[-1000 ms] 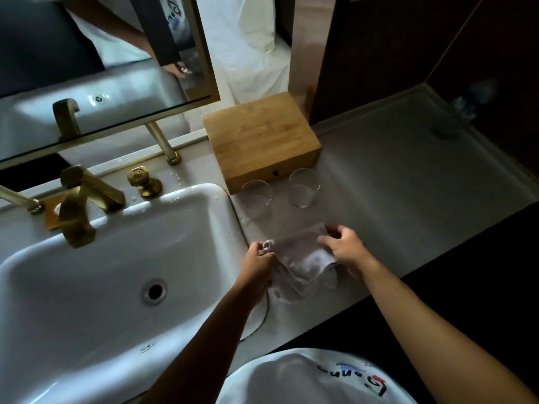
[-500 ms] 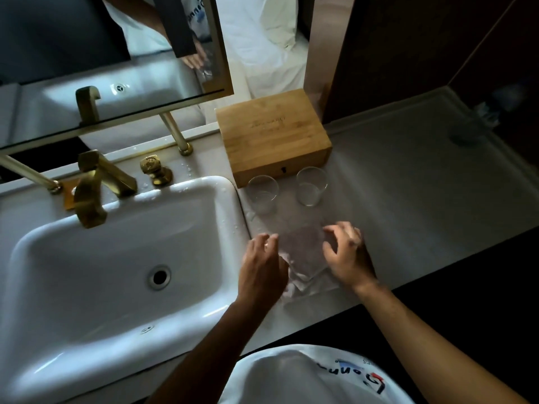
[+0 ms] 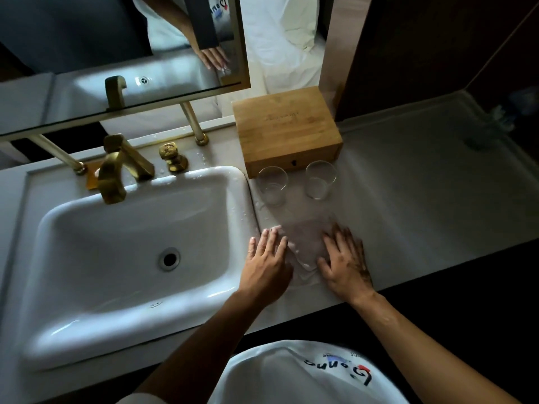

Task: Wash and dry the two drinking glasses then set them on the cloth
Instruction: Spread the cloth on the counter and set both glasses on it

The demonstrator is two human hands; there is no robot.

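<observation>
A dim bathroom: a pale, smooth table (image 3: 408,205) runs right of the white basin (image 3: 131,258) with its brass tap (image 3: 116,170). Both grips lie wide and flat, holding nothing: the left hand (image 3: 267,263) and right hand (image 3: 345,263) press the crumpled cloth (image 3: 306,243) between them. Just beyond the fingertips stand two clear, round drinking glasses (image 3: 272,185), upright, apart, before a bamboo box (image 3: 285,129). Right of the right grip the table lies bare.

Dim room, light falls from upper centre. White sink (image 3: 122,275) set in pale desk (image 3: 423,193). Brass faucet (image 3: 116,170) at rear w/ brass-framed mirror (image 3: 116,53) above. Wood box (image 3: 287,129) against back edge. Dark wood wall (image 3: 423,48) at right.
</observation>
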